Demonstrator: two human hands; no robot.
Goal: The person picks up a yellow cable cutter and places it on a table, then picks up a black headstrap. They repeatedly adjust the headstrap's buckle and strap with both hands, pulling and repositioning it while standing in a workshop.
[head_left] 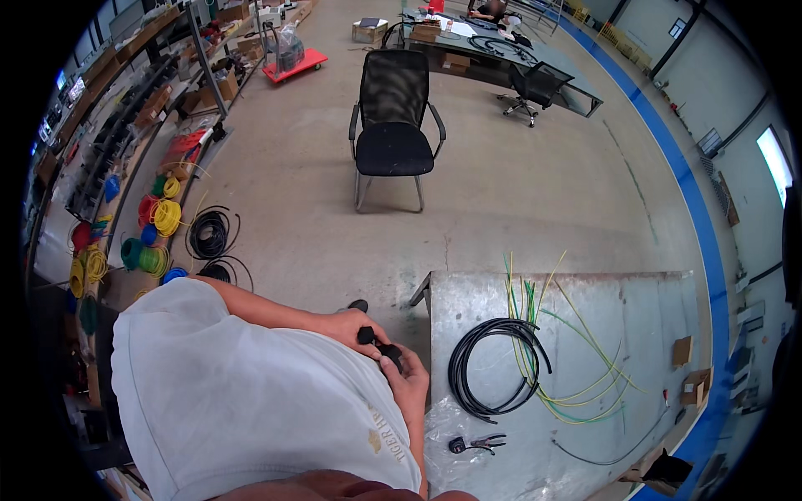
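Note:
In front of my white shirt, both hands are together, beside the near left edge of the metal table. My left hand (pixel 351 326) is closed around a small black object (pixel 366 336), and my right hand (pixel 408 381) grips a black piece (pixel 390 354) just next to it. Whether these are one thing or two I cannot tell, and the fingers partly cover them. To the right on the table lies a coil of thick black cable (pixel 455 367). Yellow and green wires (pixel 589 334) spread out beside and under it. Closer to me are pliers (pixel 487 443) and a small black round item (pixel 456 445).
The metal table (pixel 635 309) also holds a thin grey cable (pixel 601 462) and small cardboard boxes (pixel 693 387). A black chair (pixel 394 150) stands ahead. Shelving with coloured wire coils (pixel 167 217) runs along the left; black cable coils (pixel 209 234) lie on the floor. A person (pixel 489 10) sits at the far desk.

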